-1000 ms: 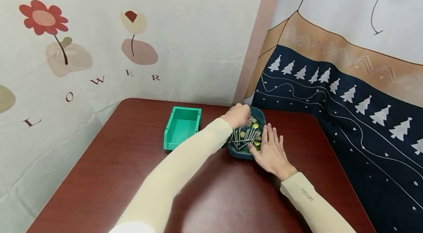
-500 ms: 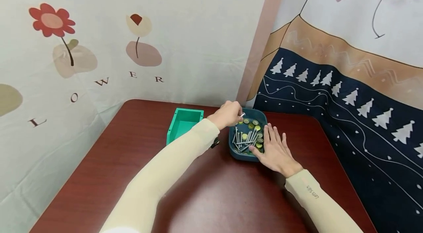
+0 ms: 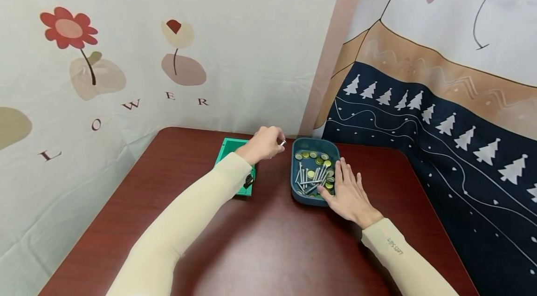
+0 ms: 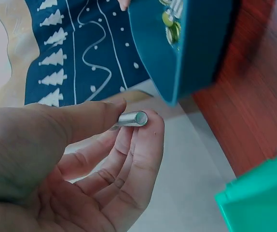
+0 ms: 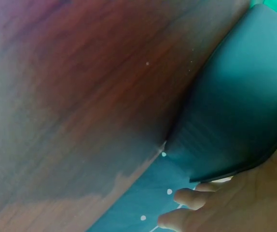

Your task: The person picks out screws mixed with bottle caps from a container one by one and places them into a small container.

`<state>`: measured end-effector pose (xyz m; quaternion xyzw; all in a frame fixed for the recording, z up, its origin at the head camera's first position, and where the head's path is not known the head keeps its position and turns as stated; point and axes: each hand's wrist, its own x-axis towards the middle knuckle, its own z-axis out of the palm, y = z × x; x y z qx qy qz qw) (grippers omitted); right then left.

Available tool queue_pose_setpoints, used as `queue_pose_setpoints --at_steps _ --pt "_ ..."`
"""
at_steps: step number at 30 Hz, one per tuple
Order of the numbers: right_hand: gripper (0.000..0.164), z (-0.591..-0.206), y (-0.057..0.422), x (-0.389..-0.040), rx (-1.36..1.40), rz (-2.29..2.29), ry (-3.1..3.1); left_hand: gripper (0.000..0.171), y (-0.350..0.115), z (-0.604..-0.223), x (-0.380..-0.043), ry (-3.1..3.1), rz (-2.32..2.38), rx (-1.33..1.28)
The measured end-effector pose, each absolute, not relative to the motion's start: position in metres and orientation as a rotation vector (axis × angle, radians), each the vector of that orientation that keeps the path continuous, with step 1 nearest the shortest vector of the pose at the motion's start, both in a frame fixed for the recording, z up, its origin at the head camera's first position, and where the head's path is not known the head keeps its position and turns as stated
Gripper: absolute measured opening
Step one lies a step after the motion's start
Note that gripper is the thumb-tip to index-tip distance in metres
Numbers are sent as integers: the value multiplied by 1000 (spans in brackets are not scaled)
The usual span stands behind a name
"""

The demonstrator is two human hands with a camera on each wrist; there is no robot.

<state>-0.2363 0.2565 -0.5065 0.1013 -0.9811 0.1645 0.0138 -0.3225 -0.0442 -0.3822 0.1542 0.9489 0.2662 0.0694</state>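
Observation:
My left hand (image 3: 264, 143) is in the air between the two bins, beside the green bin (image 3: 228, 147). It pinches a silver metal bolt (image 4: 132, 119) between thumb and fingertips, and the left wrist view shows the bolt's round end. My right hand (image 3: 349, 196) rests on the right rim of the dark blue bin (image 3: 308, 199), fingers straight and thumb over the near edge. Inside that bin lie several long metal bolts (image 3: 303, 175) and round yellow and silver bottle caps (image 3: 319, 161). The left forearm hides part of the green bin.
Both bins stand near the back edge of a dark red wooden table (image 3: 268, 249). Behind it hangs a pale printed cloth (image 3: 251, 53), and a navy tree-patterned cloth (image 3: 390, 123) hangs at the right.
My left hand has come up out of the blue bin with the bolt and moved left toward the green bin. My right hand stays on the blue bin's rim.

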Motion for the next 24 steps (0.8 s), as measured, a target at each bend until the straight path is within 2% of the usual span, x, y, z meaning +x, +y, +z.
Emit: queue_pose_setpoints --at_steps 4,11,24 --pt "112 -507 256 -236 311 523 -3053 36 -64 -384 -323 2815 858 432" --pt "111 -507 255 -236 299 535 -3048 30 -92 -391 -326 2824 884 391" --pt "111 -507 255 -235 285 550 -3054 30 -131 -410 -331 2835 797 316"
